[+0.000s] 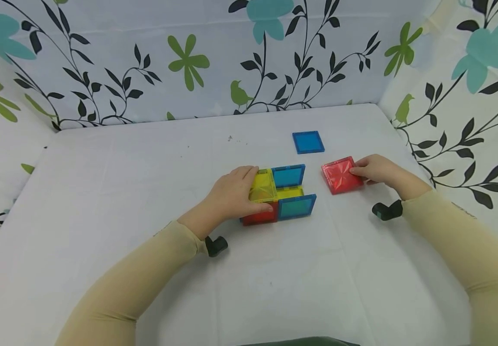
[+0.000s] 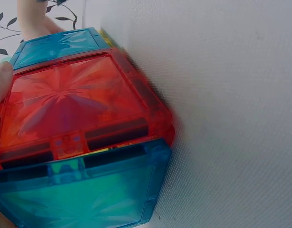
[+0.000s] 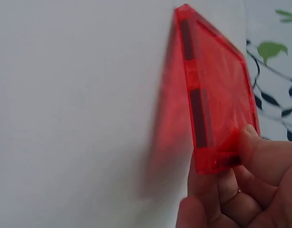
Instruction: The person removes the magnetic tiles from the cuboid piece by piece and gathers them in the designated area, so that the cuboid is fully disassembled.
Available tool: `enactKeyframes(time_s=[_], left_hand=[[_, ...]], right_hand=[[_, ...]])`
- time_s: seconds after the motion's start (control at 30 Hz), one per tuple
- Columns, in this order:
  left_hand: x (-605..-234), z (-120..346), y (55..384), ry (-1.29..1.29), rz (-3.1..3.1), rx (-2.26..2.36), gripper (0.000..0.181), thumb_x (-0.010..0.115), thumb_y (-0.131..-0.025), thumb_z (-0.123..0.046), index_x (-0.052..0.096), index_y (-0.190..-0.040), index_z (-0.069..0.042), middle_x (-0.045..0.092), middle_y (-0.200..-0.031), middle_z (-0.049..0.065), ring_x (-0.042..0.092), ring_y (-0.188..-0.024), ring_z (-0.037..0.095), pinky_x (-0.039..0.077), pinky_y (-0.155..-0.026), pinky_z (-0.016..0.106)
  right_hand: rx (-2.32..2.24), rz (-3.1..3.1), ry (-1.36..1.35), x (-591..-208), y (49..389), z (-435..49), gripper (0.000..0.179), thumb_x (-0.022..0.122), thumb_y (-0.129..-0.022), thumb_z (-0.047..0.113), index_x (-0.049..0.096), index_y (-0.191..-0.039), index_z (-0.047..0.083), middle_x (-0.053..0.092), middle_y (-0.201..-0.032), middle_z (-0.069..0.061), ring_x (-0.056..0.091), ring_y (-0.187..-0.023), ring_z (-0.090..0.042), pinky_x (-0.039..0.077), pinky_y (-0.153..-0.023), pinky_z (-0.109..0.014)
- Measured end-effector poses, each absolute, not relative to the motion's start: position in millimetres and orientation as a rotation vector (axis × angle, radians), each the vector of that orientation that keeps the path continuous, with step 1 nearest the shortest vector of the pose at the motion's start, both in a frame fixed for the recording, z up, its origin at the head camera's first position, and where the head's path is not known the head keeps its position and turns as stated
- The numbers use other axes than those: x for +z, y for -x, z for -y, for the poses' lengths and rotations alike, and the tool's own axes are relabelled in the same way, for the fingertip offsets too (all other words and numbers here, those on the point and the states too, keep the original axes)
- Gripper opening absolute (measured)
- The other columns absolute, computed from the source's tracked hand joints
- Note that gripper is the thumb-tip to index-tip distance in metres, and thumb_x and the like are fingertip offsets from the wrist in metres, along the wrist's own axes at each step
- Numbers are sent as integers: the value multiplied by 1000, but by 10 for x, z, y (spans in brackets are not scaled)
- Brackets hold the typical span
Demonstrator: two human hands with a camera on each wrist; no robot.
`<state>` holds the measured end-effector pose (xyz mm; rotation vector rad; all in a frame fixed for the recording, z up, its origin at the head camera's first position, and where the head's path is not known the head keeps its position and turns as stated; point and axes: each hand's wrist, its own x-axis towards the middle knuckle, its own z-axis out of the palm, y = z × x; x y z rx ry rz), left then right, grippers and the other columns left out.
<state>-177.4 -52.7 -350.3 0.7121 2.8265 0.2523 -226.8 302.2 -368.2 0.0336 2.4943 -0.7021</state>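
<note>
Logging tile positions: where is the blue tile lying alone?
In the head view, the blue square tile lies right of centre on the table, beyond and left of the red square tile in the right hand.

Red tile (image 2: 65, 102) at centre: starburst face, dark strips (image 2: 118, 137) set in its rim. Near blue tile (image 2: 79, 197) meets its near edge at an angle; far blue tile (image 2: 60, 46) just beyond, sliver of a yellow piece (image 2: 106, 38) behind. Left hand (image 2: 1, 84) partly shown, a digit against the left rim. White surface (image 2: 236, 118) fills right side. Far left: part of right hand (image 2: 32, 21), leaf-patterned cloth (image 2: 5, 32).
</note>
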Motion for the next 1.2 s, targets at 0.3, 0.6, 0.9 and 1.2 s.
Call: enactKeyframes(time_s=[0.3,0.6,0.9,1.2], left_hand=[[-3510,535,1781,-682,-2808,258,97,53,-71,-70,24,-144,-11,30,-147,6,30,-133,22,33,-106,44],[-3564,520,1730,-673,-2805,275,97,54,-71,-69,25,-143,-11,31,-146,4,31,-132,21,33,-106,43],[-3561,507,1708,-699,-2827,261,97,54,-71,-68,26,-143,-11,33,-145,3,33,-131,20,35,-105,42],[-3525,532,1740,-715,-2861,246,97,54,-71,-70,26,-143,-11,33,-145,3,33,-130,19,35,-104,41]], right_hand=[[-796,-2545,-236,-3624,2802,-3284,56,45,-94,28,36,-130,-14,46,-121,-30,49,-105,-36,47,-91,-42],[-808,-2594,-374,-3782,3107,-3258,55,46,-92,32,42,-128,-10,41,-125,-26,40,-103,-32,42,-86,-38],[-694,-2686,-460,-3906,3214,-3236,64,48,-90,36,38,-124,-18,42,-111,-27,39,-101,-34,40,-90,-42],[-707,-2718,-463,-3896,3297,-3175,64,50,-89,38,40,-119,-17,42,-88,-17,45,-80,-26,38,-67,-29]])
